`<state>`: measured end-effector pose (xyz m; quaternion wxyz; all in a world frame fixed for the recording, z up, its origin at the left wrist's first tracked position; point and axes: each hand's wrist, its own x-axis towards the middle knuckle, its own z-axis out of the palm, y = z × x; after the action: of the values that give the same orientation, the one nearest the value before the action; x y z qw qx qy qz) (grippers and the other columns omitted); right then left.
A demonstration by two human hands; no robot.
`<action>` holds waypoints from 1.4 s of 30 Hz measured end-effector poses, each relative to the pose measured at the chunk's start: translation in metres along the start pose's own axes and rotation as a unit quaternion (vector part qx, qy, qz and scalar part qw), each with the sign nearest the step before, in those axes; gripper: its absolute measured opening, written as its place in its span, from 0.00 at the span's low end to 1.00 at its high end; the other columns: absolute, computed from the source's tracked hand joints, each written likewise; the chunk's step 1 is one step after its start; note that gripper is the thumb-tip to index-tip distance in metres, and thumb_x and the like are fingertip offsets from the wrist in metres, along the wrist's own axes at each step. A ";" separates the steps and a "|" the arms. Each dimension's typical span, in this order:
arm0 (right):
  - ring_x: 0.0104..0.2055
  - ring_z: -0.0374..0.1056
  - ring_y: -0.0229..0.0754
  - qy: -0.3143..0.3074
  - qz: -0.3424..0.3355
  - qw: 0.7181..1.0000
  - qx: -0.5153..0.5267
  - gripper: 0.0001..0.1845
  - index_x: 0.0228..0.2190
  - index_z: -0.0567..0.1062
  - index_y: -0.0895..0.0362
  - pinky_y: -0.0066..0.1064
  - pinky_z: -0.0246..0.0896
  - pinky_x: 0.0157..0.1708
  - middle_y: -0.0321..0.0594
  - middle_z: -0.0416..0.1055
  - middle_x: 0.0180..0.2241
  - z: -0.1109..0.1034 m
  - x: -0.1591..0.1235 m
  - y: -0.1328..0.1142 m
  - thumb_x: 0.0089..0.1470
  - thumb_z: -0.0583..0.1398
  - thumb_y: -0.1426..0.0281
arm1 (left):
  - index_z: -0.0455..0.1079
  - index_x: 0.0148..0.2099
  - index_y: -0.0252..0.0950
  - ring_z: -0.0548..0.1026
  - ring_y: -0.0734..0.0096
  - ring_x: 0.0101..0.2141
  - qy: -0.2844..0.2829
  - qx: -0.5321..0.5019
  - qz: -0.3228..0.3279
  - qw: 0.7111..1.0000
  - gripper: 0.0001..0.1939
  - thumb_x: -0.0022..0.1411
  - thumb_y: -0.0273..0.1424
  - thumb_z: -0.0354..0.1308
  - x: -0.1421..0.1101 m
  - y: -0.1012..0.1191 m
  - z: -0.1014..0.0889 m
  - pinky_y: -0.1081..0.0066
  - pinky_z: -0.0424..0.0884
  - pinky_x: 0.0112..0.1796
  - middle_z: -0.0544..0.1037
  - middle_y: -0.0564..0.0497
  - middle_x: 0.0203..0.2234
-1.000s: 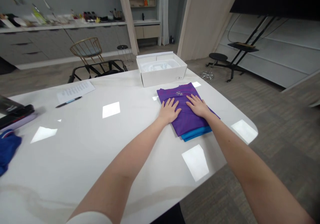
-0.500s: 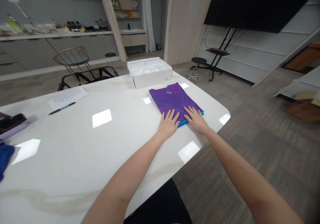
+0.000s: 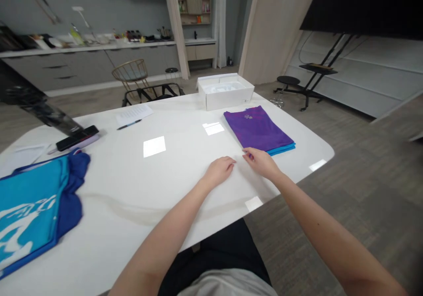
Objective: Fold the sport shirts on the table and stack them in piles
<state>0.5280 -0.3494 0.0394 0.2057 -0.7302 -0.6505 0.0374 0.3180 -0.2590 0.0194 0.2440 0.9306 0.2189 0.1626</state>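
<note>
A folded purple garment (image 3: 257, 128) lies flat on the table, with a pale logo near its far edge. Bright blue cloth (image 3: 284, 149) shows beneath it along the near edge. My right hand (image 3: 261, 162) is at the near left corner of this stack, its fingers curled in and holding nothing I can see. To its left, just above the tabletop, my left hand (image 3: 218, 172) has its fingers bent and pressed together, with nothing in them. Over on the left, a turquoise and dark blue garment (image 3: 36, 208) with white print lies on the table.
Behind the purple garment stands an open white box (image 3: 228, 97) with clear plastic inside. A pen (image 3: 128, 124) lies by a printed sheet (image 3: 135, 113). A black stick-like appliance (image 3: 77, 138) rests on the white table (image 3: 185, 164). Chairs stand beyond the far edge.
Both hands have lifted off the purple garment and drawn back to the left, their spread fingers now curled. The view has swung left, bringing more of the turquoise garment into sight.
</note>
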 end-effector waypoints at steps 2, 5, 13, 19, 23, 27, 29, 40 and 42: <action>0.35 0.75 0.43 -0.041 -0.021 0.998 0.033 0.15 0.49 0.79 0.53 0.32 0.66 0.39 0.40 0.81 0.39 0.009 0.019 -0.036 0.65 0.58 0.64 | 0.77 0.54 0.37 0.78 0.64 0.50 0.025 0.004 -0.042 0.999 0.16 0.72 0.28 0.50 -0.028 -0.019 -0.019 0.65 0.72 0.55 0.81 0.48 0.50; 0.35 0.75 0.43 -0.085 -0.076 0.991 0.073 0.13 0.44 0.81 0.52 0.32 0.64 0.38 0.38 0.81 0.37 0.027 0.048 -0.095 0.65 0.58 0.63 | 0.77 0.53 0.39 0.78 0.65 0.49 0.068 0.011 -0.115 0.991 0.15 0.72 0.29 0.51 -0.078 -0.050 -0.052 0.67 0.73 0.53 0.82 0.49 0.48; 0.37 0.75 0.42 -0.203 -0.216 0.934 0.199 0.12 0.40 0.82 0.52 0.32 0.65 0.41 0.38 0.81 0.36 0.116 0.116 -0.280 0.64 0.59 0.64 | 0.77 0.49 0.39 0.78 0.66 0.47 0.215 0.111 -0.304 0.922 0.12 0.69 0.26 0.53 -0.234 -0.125 -0.154 0.67 0.72 0.52 0.81 0.49 0.46; 0.36 0.73 0.40 -0.233 -0.291 0.895 0.245 0.10 0.44 0.81 0.54 0.31 0.64 0.42 0.38 0.81 0.37 0.188 0.142 -0.427 0.62 0.62 0.67 | 0.75 0.51 0.40 0.75 0.59 0.52 0.279 0.224 -0.449 0.819 0.14 0.69 0.27 0.51 -0.331 -0.172 -0.229 0.61 0.68 0.54 0.79 0.47 0.51; 0.38 0.73 0.41 -0.224 -0.332 0.882 0.250 0.09 0.43 0.81 0.55 0.32 0.64 0.43 0.39 0.80 0.39 0.221 0.154 -0.509 0.63 0.62 0.68 | 0.72 0.56 0.41 0.72 0.52 0.56 0.273 0.286 -0.556 0.731 0.17 0.70 0.29 0.49 -0.387 -0.197 -0.264 0.54 0.65 0.54 0.76 0.43 0.55; 0.43 0.72 0.44 -0.204 -0.339 0.887 0.237 0.09 0.44 0.80 0.54 0.33 0.63 0.45 0.40 0.79 0.41 0.248 0.159 -0.567 0.63 0.62 0.66 | 0.71 0.57 0.38 0.71 0.48 0.54 0.263 0.305 -0.618 0.675 0.17 0.70 0.32 0.49 -0.426 -0.217 -0.278 0.53 0.66 0.51 0.75 0.39 0.54; 0.45 0.72 0.44 -0.205 -0.336 0.891 0.225 0.11 0.46 0.78 0.53 0.32 0.63 0.46 0.40 0.78 0.42 0.261 0.158 -0.587 0.64 0.62 0.63 | 0.71 0.55 0.36 0.71 0.47 0.53 0.253 0.303 -0.635 0.664 0.16 0.71 0.33 0.48 -0.436 -0.226 -0.277 0.53 0.66 0.50 0.75 0.38 0.53; 0.52 0.68 0.52 -0.198 -0.394 0.890 0.112 0.09 0.43 0.74 0.53 0.41 0.60 0.48 0.45 0.73 0.48 0.267 0.150 -0.606 0.70 0.54 0.64 | 0.70 0.55 0.33 0.69 0.45 0.55 0.258 0.308 -0.637 0.658 0.20 0.75 0.33 0.39 -0.426 -0.228 -0.273 0.51 0.63 0.53 0.74 0.33 0.53; 0.51 0.68 0.50 -0.196 -0.398 0.888 0.125 0.09 0.44 0.73 0.53 0.39 0.60 0.47 0.45 0.73 0.47 0.254 0.152 -0.591 0.70 0.53 0.65 | 0.69 0.54 0.33 0.69 0.47 0.55 0.278 0.313 -0.622 0.662 0.20 0.75 0.34 0.39 -0.411 -0.222 -0.273 0.51 0.62 0.55 0.74 0.35 0.53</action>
<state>-0.0832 -0.0980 0.0463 0.1611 -0.3564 -0.9033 0.1759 -0.2165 -0.1806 0.0485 -0.0890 0.5114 0.8421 0.1459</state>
